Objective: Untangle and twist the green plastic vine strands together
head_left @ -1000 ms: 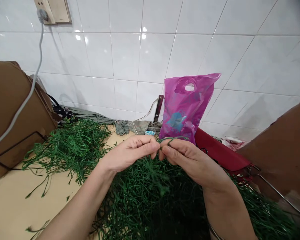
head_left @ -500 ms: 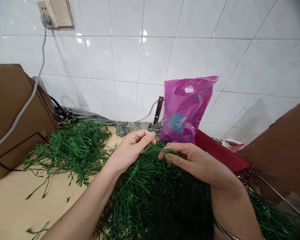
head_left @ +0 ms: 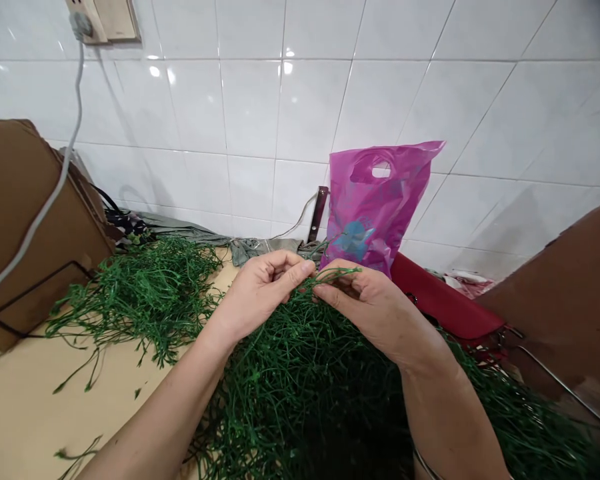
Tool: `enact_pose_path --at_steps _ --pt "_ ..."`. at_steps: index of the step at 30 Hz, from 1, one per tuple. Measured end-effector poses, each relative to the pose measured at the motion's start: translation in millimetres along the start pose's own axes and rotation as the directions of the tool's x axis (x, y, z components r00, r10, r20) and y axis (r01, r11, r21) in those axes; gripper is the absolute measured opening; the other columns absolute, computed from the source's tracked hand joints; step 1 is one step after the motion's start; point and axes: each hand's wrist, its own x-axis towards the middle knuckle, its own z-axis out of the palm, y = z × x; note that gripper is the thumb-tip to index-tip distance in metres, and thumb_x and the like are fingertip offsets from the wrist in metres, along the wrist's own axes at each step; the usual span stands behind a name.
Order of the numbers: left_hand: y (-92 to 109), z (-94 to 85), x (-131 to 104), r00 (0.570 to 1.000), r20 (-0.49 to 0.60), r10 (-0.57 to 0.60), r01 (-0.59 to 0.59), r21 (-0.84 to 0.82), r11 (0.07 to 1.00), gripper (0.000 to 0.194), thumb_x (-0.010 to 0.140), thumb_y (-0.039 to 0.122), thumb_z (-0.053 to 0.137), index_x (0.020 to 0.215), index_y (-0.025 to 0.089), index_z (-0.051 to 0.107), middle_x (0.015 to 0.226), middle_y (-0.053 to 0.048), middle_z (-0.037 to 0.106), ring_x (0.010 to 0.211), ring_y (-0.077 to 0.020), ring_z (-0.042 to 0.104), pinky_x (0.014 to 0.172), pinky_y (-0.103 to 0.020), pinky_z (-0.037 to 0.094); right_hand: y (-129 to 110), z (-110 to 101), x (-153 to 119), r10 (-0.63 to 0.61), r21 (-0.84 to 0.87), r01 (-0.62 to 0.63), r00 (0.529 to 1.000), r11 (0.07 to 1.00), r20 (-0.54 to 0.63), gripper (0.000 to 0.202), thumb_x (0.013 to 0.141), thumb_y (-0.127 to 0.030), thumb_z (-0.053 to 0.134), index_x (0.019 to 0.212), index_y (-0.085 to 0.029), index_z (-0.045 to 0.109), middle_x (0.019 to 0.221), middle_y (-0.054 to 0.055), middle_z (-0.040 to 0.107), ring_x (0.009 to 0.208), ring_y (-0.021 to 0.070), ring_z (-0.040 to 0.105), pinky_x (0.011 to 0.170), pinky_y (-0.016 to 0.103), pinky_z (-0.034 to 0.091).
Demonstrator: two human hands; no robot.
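Observation:
My left hand [head_left: 267, 290] is closed in a pinch, its thumb pressed on the index finger, with thin green stems at the fingertips. Facing it, my right hand [head_left: 367, 303] pinches a few plastic-looking green stems [head_left: 341, 271] with small budded tips. The fingertips of both hands almost meet. Below them spreads a large tangled heap of the same stems [head_left: 280, 373], dark in shadow on its right side. Another, smaller pile of green stems [head_left: 155, 290] lies to the left on the pale tabletop [head_left: 25, 407].
Behind my hands a purple plastic bag [head_left: 375, 200] leans against the white tiled wall [head_left: 250, 107]. A red case-like object [head_left: 445, 300] lies to its right. Cardboard boxes stand at left [head_left: 25, 220] and right [head_left: 570, 287]. A grey cable [head_left: 55, 193] hangs from the socket.
My right hand has moved up and slightly left, closer to my left hand, and the stems in it now lie higher. The view has shifted a little.

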Motion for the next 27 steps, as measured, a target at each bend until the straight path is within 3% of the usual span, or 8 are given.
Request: enact_pose_path --at_steps 4,9,12,16,21,24,27 --pt "-1.3 -2.8 1.1 0.995 0.096 -0.038 0.045 -0.069 0.997 0.017 0.086 0.030 0.069 0.090 0.014 0.062 0.075 0.004 0.053 0.065 -0.0084 0.042 0.060 -0.022 0.034 2.2 -7.0 -0.6 -0.001 0.005 0.001 0.998 1.000 -0.064 0.009 0.088 -0.027 0.064 0.082 -0.021 0.065 0.070 -0.004 0.059 0.065 0.0122 0.052 0.063 0.025 0.043" --pt "-5.1 -7.6 0.6 0.982 0.183 -0.052 0.068 -0.087 0.994 0.020 0.082 0.021 0.070 0.098 0.014 0.060 0.082 0.003 0.054 0.068 -0.0082 0.043 0.062 -0.023 0.034 2.3 -10.2 -1.2 -0.006 0.004 0.006 0.999 1.000 -0.036 0.011 0.089 -0.026 0.063 0.080 -0.020 0.065 0.073 -0.003 0.062 0.069 0.0126 0.055 0.066 0.025 0.045" --pt "-6.7 -9.1 -0.4 0.986 0.157 -0.052 0.059 -0.040 0.997 0.022 0.082 0.020 0.069 0.100 0.014 0.060 0.085 0.002 0.056 0.069 -0.0081 0.045 0.063 -0.023 0.036 2.7 -9.0 -0.8 -0.013 -0.036 0.013 1.000 0.999 -0.012 0.014 0.091 -0.027 0.060 0.080 -0.020 0.064 0.073 -0.002 0.062 0.070 0.0132 0.056 0.067 0.026 0.046" --pt "-8.3 -6.2 -1.0 0.997 0.065 -0.049 0.048 0.023 0.999 0.025 0.079 0.020 0.069 0.102 0.015 0.059 0.084 0.002 0.059 0.066 -0.0083 0.046 0.061 -0.022 0.037 3.0 -5.4 -0.5 0.009 -0.060 -0.008 1.000 0.998 0.019 0.011 0.093 -0.027 0.058 0.093 -0.020 0.067 0.089 0.002 0.071 0.084 0.0168 0.063 0.077 0.029 0.050" --pt "-5.1 -0.8 -3.4 1.000 -0.005 -0.016 0.017 0.240 0.971 0.023 0.079 0.018 0.065 0.102 0.018 0.062 0.076 0.005 0.053 0.064 -0.0092 0.045 0.059 -0.023 0.036 2.4 0.8 -2.5 -0.039 -0.244 0.025 0.998 0.969 -0.055 0.009 0.093 -0.020 0.058 0.089 -0.021 0.065 0.090 0.001 0.069 0.085 0.0183 0.061 0.082 0.032 0.047" --pt "-1.9 1.1 -4.8 1.000 0.019 0.005 -0.013 0.458 0.889 0.005 0.085 0.023 0.060 0.082 0.019 0.059 0.065 0.007 0.044 0.060 -0.0100 0.040 0.056 -0.024 0.030 1.3 6.8 -4.5 -0.141 -0.395 0.104 0.988 0.913 -0.067 0.013 0.096 -0.014 0.051 0.091 -0.020 0.060 0.094 0.004 0.065 0.091 0.0207 0.056 0.083 0.035 0.044" --pt "-0.2 0.9 -4.5 0.997 0.055 0.057 -0.078 0.581 0.810 0.026 0.089 0.026 0.056 0.067 0.019 0.043 0.062 0.006 0.040 0.059 -0.0103 0.038 0.056 -0.026 0.026 -0.3 11.8 -6.2 -0.226 -0.597 0.147 0.972 0.789 -0.059 0.017 0.099 -0.014 0.045 0.088 -0.019 0.057 0.092 0.007 0.059 0.089 0.0238 0.048 0.081 0.039 0.039"
